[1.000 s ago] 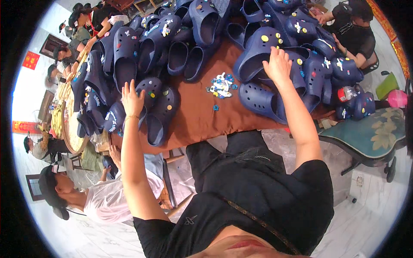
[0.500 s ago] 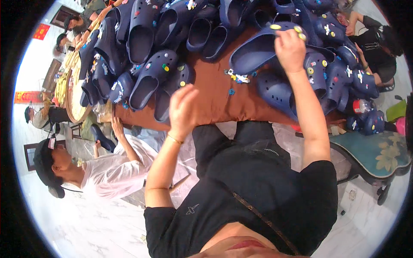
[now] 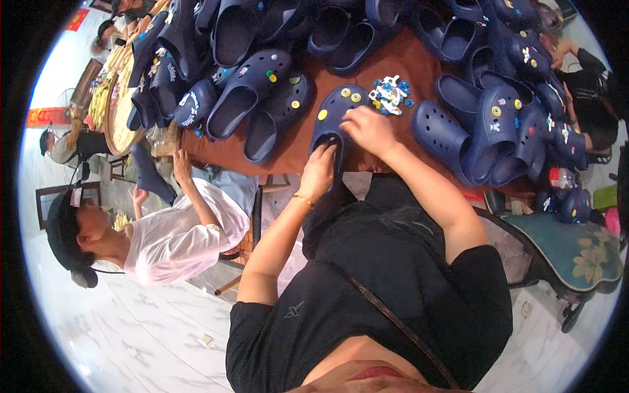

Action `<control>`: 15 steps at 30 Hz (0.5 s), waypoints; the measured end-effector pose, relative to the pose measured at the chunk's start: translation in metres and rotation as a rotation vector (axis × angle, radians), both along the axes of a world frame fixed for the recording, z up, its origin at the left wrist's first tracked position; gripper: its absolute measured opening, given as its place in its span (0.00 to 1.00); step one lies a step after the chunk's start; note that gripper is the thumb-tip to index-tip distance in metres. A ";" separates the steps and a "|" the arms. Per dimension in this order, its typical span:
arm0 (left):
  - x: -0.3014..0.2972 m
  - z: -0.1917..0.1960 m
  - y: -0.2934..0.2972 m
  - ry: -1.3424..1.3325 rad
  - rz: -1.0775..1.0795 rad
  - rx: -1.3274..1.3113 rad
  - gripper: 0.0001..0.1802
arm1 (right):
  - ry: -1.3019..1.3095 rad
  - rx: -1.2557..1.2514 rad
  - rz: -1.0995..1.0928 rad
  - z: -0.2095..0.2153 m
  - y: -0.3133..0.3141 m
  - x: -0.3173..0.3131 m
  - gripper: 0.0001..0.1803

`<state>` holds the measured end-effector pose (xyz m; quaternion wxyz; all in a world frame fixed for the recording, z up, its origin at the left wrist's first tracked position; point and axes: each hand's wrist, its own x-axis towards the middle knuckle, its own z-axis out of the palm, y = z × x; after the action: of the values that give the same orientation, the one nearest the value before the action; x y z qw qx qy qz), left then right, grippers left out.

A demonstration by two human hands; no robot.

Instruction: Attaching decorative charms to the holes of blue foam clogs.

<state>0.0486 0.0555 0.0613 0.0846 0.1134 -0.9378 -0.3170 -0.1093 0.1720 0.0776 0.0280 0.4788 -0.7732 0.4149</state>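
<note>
A navy clog (image 3: 335, 108) with several round yellow charms on its toe stands in front of me at the table's near edge. My left hand (image 3: 317, 171) grips it, the fingers reaching into its foot opening. Over the right side of the clog's upper is my right hand (image 3: 371, 132), its fingers bent together; whatever they pinch is hidden. Just beyond that hand lies a small heap of white, blue and yellow shoe charms (image 3: 391, 96) on the brown cloth. Left of the held clog rests another navy clog (image 3: 278, 118) with a yellow charm.
Many navy clogs (image 3: 239, 95) crowd the far side and both ends of the brown-covered table (image 3: 406, 62). A co-worker in white (image 3: 177, 229) sits at my left, holding a dark clog (image 3: 151, 173). A teal-seated chair (image 3: 563, 245) stands at the right; other people are farther off.
The clog with yellow charms has come from the right to the middle, nearer me. My left hand has moved onto it; my right hand has moved left and down to its upper.
</note>
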 end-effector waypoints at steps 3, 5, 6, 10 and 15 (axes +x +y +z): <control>-0.007 -0.003 0.001 0.038 -0.016 -0.030 0.18 | -0.050 0.309 -0.262 -0.021 0.022 -0.016 0.15; -0.017 -0.008 -0.001 -0.068 0.031 -0.022 0.15 | -0.059 0.439 -0.235 -0.031 0.032 -0.018 0.18; -0.026 -0.015 -0.005 -0.065 0.040 -0.020 0.15 | -0.095 0.526 -0.231 -0.036 0.032 -0.020 0.19; -0.048 -0.028 -0.015 -0.329 0.036 -0.039 0.14 | -0.090 0.617 -0.219 -0.043 0.029 -0.023 0.17; -0.057 -0.038 -0.016 -0.294 -0.003 -0.028 0.16 | -0.048 0.566 -0.270 -0.042 0.030 -0.027 0.11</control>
<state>-0.0083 0.0395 0.0237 -0.0525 0.1562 -0.9445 -0.2842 -0.1364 0.2016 0.0353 -0.0697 0.3505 -0.9151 0.1869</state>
